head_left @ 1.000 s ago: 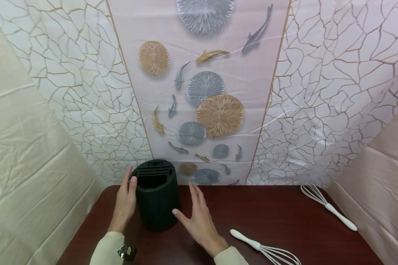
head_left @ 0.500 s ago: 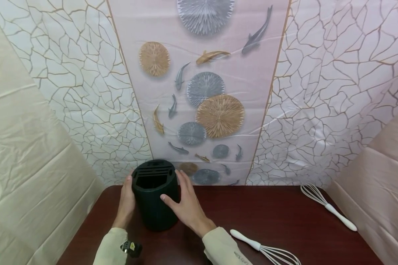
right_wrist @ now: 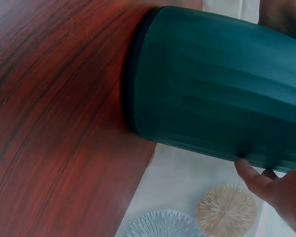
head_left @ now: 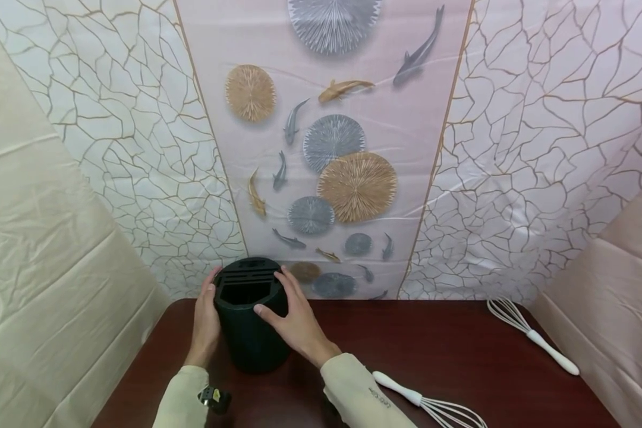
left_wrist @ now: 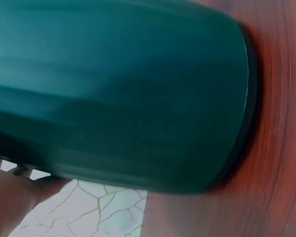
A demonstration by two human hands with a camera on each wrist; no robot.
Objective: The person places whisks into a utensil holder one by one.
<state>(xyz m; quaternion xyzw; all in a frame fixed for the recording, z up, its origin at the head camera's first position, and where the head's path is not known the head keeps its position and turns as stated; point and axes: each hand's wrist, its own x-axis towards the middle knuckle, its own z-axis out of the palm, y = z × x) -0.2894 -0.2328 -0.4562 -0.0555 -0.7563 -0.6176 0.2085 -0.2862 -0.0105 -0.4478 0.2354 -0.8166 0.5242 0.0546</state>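
A dark green, round knife block stands upright on the table, with narrow slots and one wide opening in its top. My left hand holds its left side near the rim, the fingers reaching toward the back. On the opposite side my right hand grips the block, thumb across the front and fingers round the right rear edge. Close up, the left wrist view shows the block's smooth wall. In the right wrist view, right-hand fingers touch the wall by its lower edge.
A white-handled whisk lies to the right of my right sleeve. Another whisk lies at the table's far right corner. Behind the dark red table hangs a patterned cloth, close to the block.
My right hand has moved left from beside the knife block onto its side and rim. The left hand has settled against the other side. The block stays about where it was.
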